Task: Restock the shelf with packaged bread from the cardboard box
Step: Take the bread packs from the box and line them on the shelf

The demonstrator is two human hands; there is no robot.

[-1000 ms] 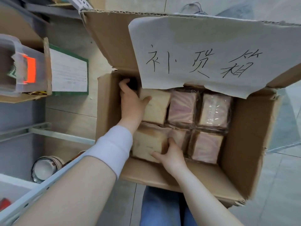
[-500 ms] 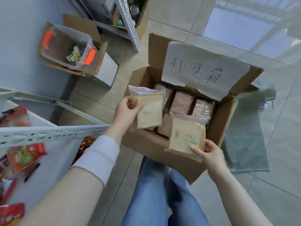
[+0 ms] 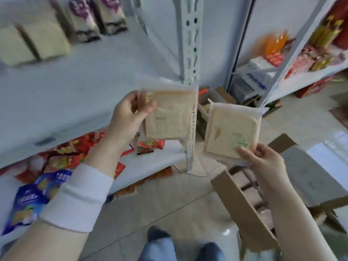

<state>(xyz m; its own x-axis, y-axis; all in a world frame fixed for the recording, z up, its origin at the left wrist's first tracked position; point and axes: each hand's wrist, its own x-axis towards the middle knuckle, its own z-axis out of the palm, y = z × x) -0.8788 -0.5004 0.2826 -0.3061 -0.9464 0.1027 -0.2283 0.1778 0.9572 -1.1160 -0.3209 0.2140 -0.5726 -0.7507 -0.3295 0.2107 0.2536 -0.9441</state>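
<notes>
LEFT: your left hand (image 3: pixel 130 114) pinches a clear-wrapped square slice of pale bread (image 3: pixel 169 113) by its side edge, held up in front of the white metal shelf (image 3: pixel 75 87) | RIGHT: your right hand (image 3: pixel 263 162) grips a second wrapped pale bread slice (image 3: pixel 231 130) by its bottom corner; the two packs are apart | BOX: the open brown cardboard box (image 3: pixel 243 204) sits low on your right, with more packs inside

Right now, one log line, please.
left hand: grips left pack | right hand: grips right pack | box: spare packs inside | shelf: ahead

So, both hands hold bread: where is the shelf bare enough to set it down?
The upper shelf board is bare between the stocked bread packs and the upright post. The lower shelf is crowded with red snack packets except beside the post.
</notes>
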